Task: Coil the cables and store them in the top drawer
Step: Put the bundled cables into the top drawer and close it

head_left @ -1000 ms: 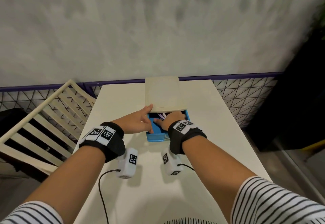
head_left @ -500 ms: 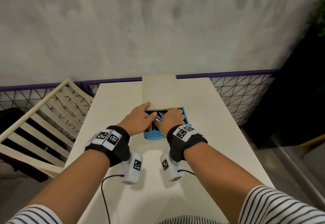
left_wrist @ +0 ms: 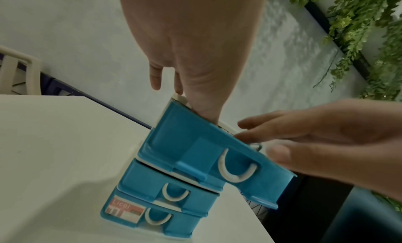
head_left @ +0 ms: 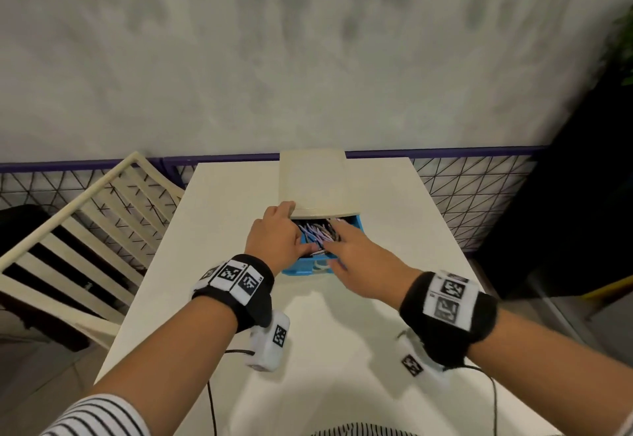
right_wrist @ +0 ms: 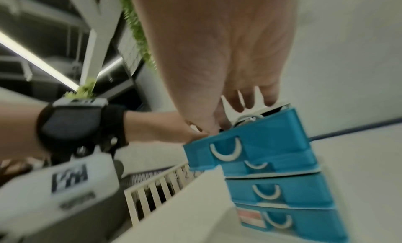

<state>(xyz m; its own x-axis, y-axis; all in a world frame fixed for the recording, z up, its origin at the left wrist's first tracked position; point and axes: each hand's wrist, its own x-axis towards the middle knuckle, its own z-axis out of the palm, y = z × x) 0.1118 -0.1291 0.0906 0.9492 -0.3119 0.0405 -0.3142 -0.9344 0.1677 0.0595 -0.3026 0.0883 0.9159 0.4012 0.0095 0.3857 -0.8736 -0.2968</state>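
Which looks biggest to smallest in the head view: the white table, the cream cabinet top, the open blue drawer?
1. white table
2. cream cabinet top
3. open blue drawer, partly hidden by both hands, so its full size is unsure.

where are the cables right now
In the head view the cables lie inside the pulled-out blue top drawer of the small drawer unit, mid-table, between the left hand and right hand.

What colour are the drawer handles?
White, on blue drawers; the top drawer's handle shows best in the left wrist view.
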